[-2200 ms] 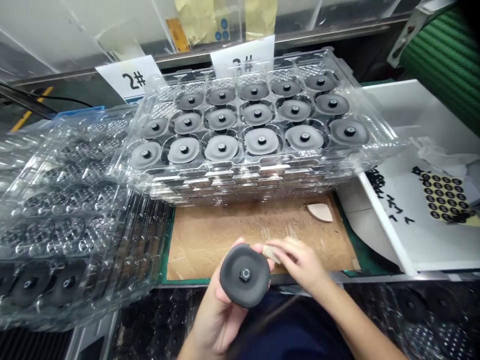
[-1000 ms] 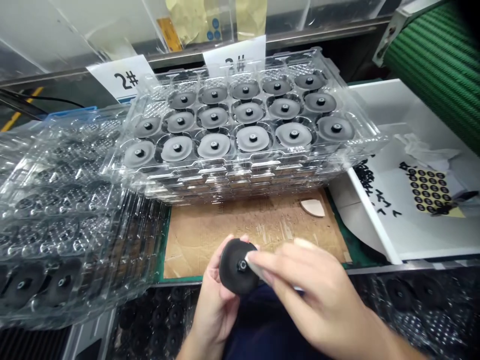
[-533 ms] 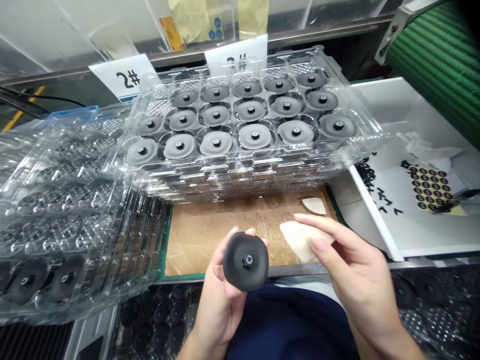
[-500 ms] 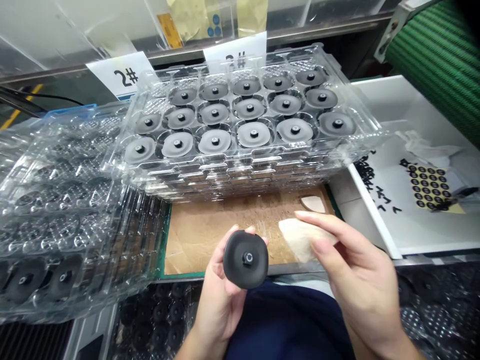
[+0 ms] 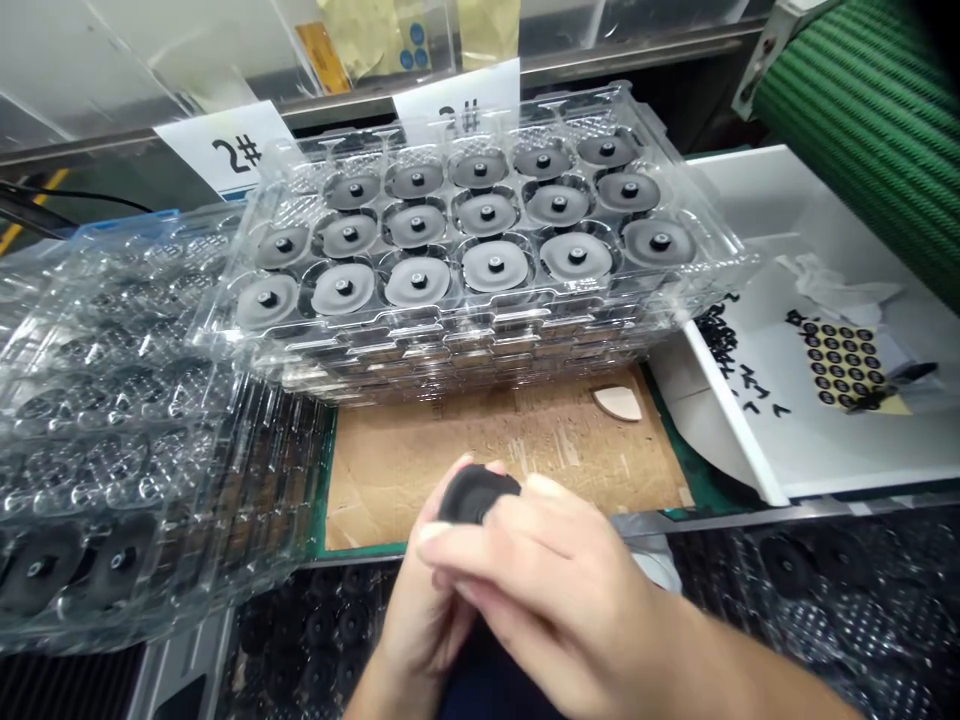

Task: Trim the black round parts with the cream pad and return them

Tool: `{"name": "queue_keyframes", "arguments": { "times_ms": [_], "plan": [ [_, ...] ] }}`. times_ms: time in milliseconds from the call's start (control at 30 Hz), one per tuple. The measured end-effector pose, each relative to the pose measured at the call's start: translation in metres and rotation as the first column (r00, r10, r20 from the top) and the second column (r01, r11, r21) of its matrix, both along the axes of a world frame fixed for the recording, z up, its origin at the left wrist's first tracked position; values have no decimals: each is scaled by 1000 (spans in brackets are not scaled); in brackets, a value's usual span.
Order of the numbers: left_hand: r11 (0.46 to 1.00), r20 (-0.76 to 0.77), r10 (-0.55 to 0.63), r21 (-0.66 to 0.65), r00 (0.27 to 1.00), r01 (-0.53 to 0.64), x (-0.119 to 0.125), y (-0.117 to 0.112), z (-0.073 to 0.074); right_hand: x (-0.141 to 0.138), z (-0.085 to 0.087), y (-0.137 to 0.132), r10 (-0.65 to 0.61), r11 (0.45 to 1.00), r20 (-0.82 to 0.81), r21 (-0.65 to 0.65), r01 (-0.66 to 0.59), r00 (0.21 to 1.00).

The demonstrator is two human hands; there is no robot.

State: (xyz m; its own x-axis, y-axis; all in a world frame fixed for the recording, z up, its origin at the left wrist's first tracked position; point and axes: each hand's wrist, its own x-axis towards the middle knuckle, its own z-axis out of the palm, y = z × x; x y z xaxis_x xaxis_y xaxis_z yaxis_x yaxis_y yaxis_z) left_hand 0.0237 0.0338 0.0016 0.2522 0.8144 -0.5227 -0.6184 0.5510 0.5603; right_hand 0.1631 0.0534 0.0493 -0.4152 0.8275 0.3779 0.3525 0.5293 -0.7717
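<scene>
My left hand [image 5: 424, 590] is closed around a round black rubber-like disc [image 5: 469, 490], holding it from below and the side just beyond the cardboard's near edge. Over the disc lies my right hand [image 5: 555, 580], fingers curled against its face and covering its centre. Whatever the right fingers pinch is hidden; the pale cloth piece seen in them earlier does not show now. Beyond the hands, a clear plastic tray [image 5: 739, 255] holds rows of similar black discs, each with a small central stem. A pale wedge-shaped piece [image 5: 619, 402] lies on the cardboard [image 5: 390, 450].
More clear trays [image 5: 150, 390] are stacked at the left. To the right, a white bin [image 5: 825, 450] contains small black parts and a yellow sheet of round black stickers [image 5: 844, 365]. A green ribbed roller [image 5: 862, 110] overhangs the bin. Paper signs [image 5: 225, 150] stand behind the trays.
My right hand has moved left and down onto the disc, covering its stem. The pale cloth piece has gone out of sight. The disc has tipped slightly in my left hand.
</scene>
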Motion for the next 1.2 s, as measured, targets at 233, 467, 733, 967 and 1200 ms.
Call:
{"name": "queue_keyframes", "arguments": {
  "times_ms": [233,467,733,967,1200],
  "plan": [
    [999,110,17,28,994,-20,-2,2,-2,25,3,-5,-157,980,257,-80,182,954],
    [998,145,-62,-7,987,64,-2,-2,-4,21,-21,32,-41,995,68,94,35,997],
    [995,238,-69,-47,969,82,-10,2,1,41,-141,-1,-455,813,233,-284,508,859],
    [996,240,-13,-80,971,33,-6,5,-8,28,-184,-32,-588,737,275,-205,644,761],
    [997,249,54,-58,967,-41,-6,2,-9,39,-173,-15,-549,747,154,-350,565,822]
  ]
}}
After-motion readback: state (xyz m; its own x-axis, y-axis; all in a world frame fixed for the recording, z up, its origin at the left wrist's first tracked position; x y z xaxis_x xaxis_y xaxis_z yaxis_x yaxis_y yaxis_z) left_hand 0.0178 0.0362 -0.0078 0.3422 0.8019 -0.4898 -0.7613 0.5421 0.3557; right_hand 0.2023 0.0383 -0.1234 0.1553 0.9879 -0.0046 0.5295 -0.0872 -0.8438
